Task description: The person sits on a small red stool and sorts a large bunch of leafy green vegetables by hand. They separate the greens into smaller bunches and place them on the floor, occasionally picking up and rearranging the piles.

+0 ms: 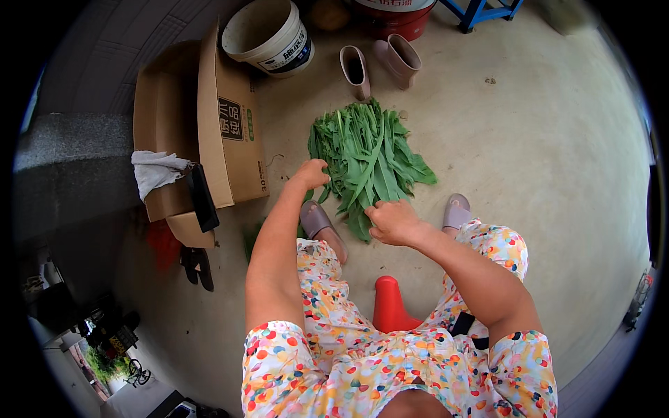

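A heap of long green leafy vegetables lies on the concrete floor in front of me, with the broad leaf ends spread towards me and to the right. At the heap's left edge is my left hand, its fingers bent close against the leaves. My right hand is curled at the near leaf tips, its knuckles facing up. Whether either hand pinches a leaf is hidden by the fingers. Slide sandals are on my feet, on either side of the near end of the heap.
To the left stands an open cardboard box with a grey cloth and a black phone-like object on its edge. A white bucket, pink rubber boots and a red bucket are beyond. A red plastic seat is beneath me.
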`<state>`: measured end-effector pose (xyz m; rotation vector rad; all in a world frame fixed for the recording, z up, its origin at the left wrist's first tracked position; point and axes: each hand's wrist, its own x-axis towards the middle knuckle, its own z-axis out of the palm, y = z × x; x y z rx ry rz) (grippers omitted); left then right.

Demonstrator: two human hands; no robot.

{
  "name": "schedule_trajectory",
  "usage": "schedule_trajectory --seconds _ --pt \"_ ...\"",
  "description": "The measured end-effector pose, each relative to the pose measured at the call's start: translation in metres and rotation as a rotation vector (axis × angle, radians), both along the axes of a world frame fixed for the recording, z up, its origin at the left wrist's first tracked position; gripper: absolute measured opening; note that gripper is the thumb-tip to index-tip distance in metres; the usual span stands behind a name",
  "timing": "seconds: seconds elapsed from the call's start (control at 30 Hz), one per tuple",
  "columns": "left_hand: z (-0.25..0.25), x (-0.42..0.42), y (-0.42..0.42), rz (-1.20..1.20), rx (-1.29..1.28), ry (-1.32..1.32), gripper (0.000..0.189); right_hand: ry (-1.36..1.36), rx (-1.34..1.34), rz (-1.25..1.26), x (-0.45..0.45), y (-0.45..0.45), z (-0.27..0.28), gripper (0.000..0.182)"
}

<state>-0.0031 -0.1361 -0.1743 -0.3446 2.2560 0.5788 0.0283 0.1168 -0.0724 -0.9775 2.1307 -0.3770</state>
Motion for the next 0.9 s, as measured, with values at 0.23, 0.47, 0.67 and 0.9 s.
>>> schedule_trajectory --seconds 0.23,0.47,0.67,0.9 --pt "0.01 0.098 -0.07 0.111 -0.07 0.049 0.046 0.023 0.059 0.047 0.002 -0.001 -0.017 0.03" --pt "-0.074 0.247 -0.098 0.449 -0.088 -0.132 0.031 -0.026 0.092 0.146 0.015 -0.007 -0.021 0.03" --pt "-0.149 0.249 -0.07 0.49 -0.191 0.111 0.033 0.02 0.132 0.234 0.025 0.001 -0.043 0.032" --pt "-0.158 0.195 -0.067 0.509 -0.211 -0.028 0.032 -0.073 0.101 0.188 0.025 -0.012 -0.04 0.036"
